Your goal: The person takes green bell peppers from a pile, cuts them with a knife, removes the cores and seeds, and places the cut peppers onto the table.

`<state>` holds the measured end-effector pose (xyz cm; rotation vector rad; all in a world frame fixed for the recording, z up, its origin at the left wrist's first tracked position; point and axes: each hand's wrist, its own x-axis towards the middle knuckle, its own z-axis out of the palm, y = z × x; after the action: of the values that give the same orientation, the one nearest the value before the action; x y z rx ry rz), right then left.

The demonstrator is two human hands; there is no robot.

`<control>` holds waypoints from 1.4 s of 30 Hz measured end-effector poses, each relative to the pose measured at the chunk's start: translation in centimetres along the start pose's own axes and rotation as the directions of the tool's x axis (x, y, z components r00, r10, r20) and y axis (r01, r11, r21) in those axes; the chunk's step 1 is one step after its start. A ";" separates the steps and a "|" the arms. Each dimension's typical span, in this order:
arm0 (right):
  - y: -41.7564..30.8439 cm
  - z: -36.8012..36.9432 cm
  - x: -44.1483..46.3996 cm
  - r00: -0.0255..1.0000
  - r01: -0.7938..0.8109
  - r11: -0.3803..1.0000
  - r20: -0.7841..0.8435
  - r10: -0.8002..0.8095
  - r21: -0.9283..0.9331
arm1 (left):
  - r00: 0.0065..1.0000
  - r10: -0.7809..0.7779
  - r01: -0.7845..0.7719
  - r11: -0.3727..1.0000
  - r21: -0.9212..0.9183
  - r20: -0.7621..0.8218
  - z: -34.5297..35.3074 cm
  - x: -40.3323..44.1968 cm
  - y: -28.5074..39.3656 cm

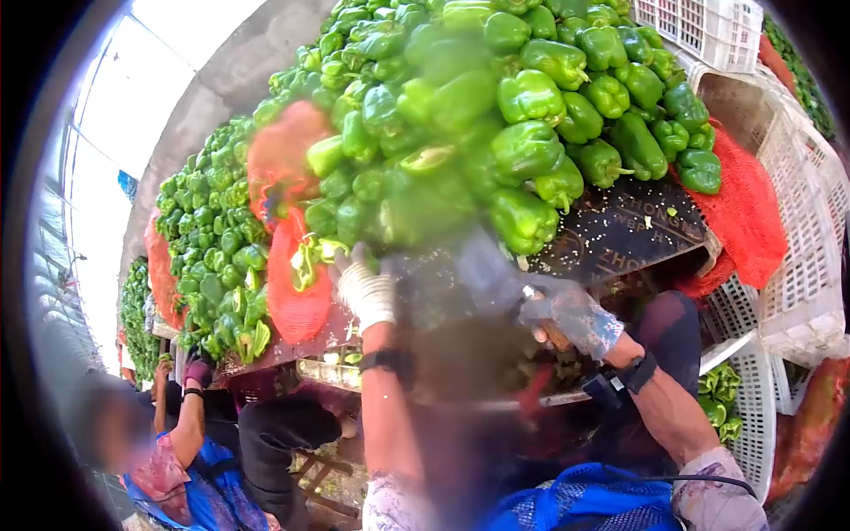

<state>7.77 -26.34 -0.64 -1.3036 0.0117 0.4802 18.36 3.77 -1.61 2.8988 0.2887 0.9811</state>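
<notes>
My left hand (pixel 365 290), in a white knitted glove, reaches to the lower edge of a large pile of green bell peppers (pixel 529 149). Its fingers are spread against the nearest peppers, beside a pale green broken pepper (pixel 305 265). My right hand (pixel 575 317), in a grey glove with a patterned cuff, is closed in front of the dark printed board (pixel 611 232). A small shiny bit shows at its fingers, but what it holds is mostly hidden. A blurred smear covers the middle of the view between my hands.
Red mesh sacks (pixel 297 292) lie among the peppers, with another red mesh (pixel 739 208) at the right. White plastic crates (pixel 801 186) stack on the right above a white basket (pixel 753 416) holding peppers. A co-worker (pixel 177 460) sits at the lower left, hands at the pile.
</notes>
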 end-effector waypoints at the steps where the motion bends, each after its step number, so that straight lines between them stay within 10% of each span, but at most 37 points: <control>1: 0.0 0.1 0.8 1.000 -0.008 0.999 0.021 0.008 0.035 | 0.999 -0.016 0.020 0.995 0.098 -0.039 -0.4 0.5 1.5; 5: 0.4 0.8 2.0 0.979 -0.034 0.851 -0.190 -0.078 -0.523 | 0.912 0.363 -0.409 0.847 -0.341 -0.191 -0.7 5.2 7.5; 9: 2.8 0.4 2.8 0.878 0.243 0.667 -0.133 -0.460 -0.704 | 0.887 0.406 -0.352 0.903 -0.244 0.221 -4.2 7.7 14.8; 14: 2.8 0.6 2.9 0.866 0.217 0.552 -0.102 -0.490 -0.805 | 0.949 0.267 -0.168 0.880 -0.445 0.170 3.5 9.4 11.6; 18: 3.9 1.0 3.5 0.802 0.142 0.283 -0.057 -0.594 -0.949 | 0.977 0.149 0.089 0.361 -0.928 0.151 2.9 7.4 7.6; 23: 6.5 0.9 4.7 0.831 -0.140 -0.220 0.006 -0.556 -0.965 | 0.871 0.217 0.488 -0.283 -0.825 0.441 -2.2 2.3 3.8; 25: 5.3 1.0 4.1 0.832 -0.127 -0.134 -0.032 -0.554 -0.983 | 0.918 0.237 0.338 -0.047 -0.940 0.318 -4.2 0.1 3.3; 29: 2.7 1.2 2.8 0.720 0.056 -0.061 0.083 -0.689 -0.997 | 0.807 0.316 0.591 -0.460 -0.663 0.500 -6.7 -3.8 1.0; 30: 2.5 1.4 2.9 0.703 0.065 -0.108 0.122 -0.701 -0.992 | 0.826 0.283 0.561 -0.325 -0.761 0.488 -7.7 -5.1 1.1; 35: -4.2 5.0 -2.7 0.790 0.571 0.675 0.089 -0.606 -0.468 | 0.761 0.422 0.641 -0.607 -0.470 0.493 -13.2 -8.7 2.6; 36: -4.9 5.2 -3.7 0.829 0.551 0.726 0.167 -0.534 -0.411 | 0.748 0.445 0.663 -0.544 -0.515 0.492 -13.5 -9.2 2.1; 38: -3.4 6.0 -4.1 0.706 0.681 0.551 0.232 -0.669 -0.482 | 0.827 0.352 0.408 0.160 -0.899 0.438 -13.0 -10.4 1.8; 41: -2.0 7.7 -4.9 0.532 0.731 0.197 0.366 -0.763 -0.653 | 0.815 0.260 0.550 -0.630 -0.548 0.518 -15.4 -11.6 4.1; 42: -0.2 8.3 -4.5 0.613 0.777 0.480 0.313 -0.726 -0.408 | 0.835 0.321 0.522 -0.717 -0.462 0.446 -16.3 -12.0 5.0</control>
<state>1.63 -20.22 3.12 -1.6440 -0.8199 -0.2674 -0.11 -3.43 4.79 0.6246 -0.2255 -0.0891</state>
